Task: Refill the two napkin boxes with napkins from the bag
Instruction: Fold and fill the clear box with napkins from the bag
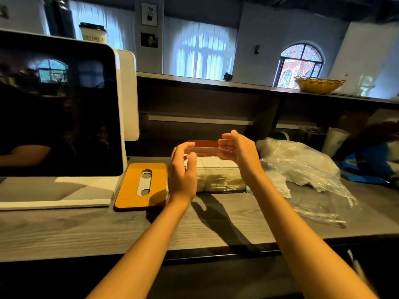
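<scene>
Clearly the risk is overfilling: both hands, left hand (pixel 183 167) and right hand (pixel 237 149), hover loosely curved and holding nothing over the clear napkin box (pixel 218 178), already stuffed with napkins. Its wooden lid (pixel 141 185) lies beside it (may not seat), while the bag (pixel 302 167) sprawls right

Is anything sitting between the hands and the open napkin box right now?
Nothing visible. The left hand and right hand are already at the two ends of the clear napkin box, which is full of napkins. The orange lid lies to its left and the plastic bag to its right.
</scene>
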A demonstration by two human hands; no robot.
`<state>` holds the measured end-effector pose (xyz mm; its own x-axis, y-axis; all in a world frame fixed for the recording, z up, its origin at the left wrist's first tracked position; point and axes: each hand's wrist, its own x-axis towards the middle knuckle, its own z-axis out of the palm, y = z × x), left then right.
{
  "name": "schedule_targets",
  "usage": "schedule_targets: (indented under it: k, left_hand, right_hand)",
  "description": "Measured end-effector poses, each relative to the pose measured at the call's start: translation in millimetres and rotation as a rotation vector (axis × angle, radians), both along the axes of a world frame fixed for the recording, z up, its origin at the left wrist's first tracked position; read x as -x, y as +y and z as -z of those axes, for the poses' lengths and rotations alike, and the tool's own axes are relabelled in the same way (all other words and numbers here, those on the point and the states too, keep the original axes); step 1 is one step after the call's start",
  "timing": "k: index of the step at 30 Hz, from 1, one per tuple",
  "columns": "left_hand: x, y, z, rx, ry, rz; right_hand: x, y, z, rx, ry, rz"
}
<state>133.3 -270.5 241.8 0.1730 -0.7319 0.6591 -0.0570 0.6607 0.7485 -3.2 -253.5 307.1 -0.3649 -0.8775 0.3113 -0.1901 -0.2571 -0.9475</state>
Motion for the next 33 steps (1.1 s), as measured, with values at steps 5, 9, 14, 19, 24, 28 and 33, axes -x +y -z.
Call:
schedule_targets:
  k: [5,9,14,19,24,28,33]
  left_hand:
    - [41.7,42.6,-18.7,-0.105,0.061,0.271]
    - [80.5,59.4,-6.6,-0.246,-0.019,0.453]
    - [124.3,66.2,8.7,-0.346,-0.229,0.534]
    - [158.6,55.5,11.6,-0.367,-0.347,0.602]
    - [187.1,26.8,15.1,-0.435,-0.357,0.662]
    - [201.4,7.0,26.0,-0.502,-0.210,0.684]
    - [204.5,-5.0,38.3,-0.536,-0.106,0.732]
  right_hand:
    - [17.5,57.4,21.5,0.095,-0.059,0.041]
    - [53.3,78.6,44.0,0.037,-0.132,0.170]
    - [115.3,84.6,72.0,-0.050,-0.066,0.458]
    - [158.7,71.6,82.4,-0.195,0.111,0.444]
    - [179.1,39.3,84.0,-0.321,0.306,0.275]
    - [192.1,19.8,93.1,-0.408,0.447,0.222]
    - [205.5,6.1,113.2,-0.539,0.827,0.261]
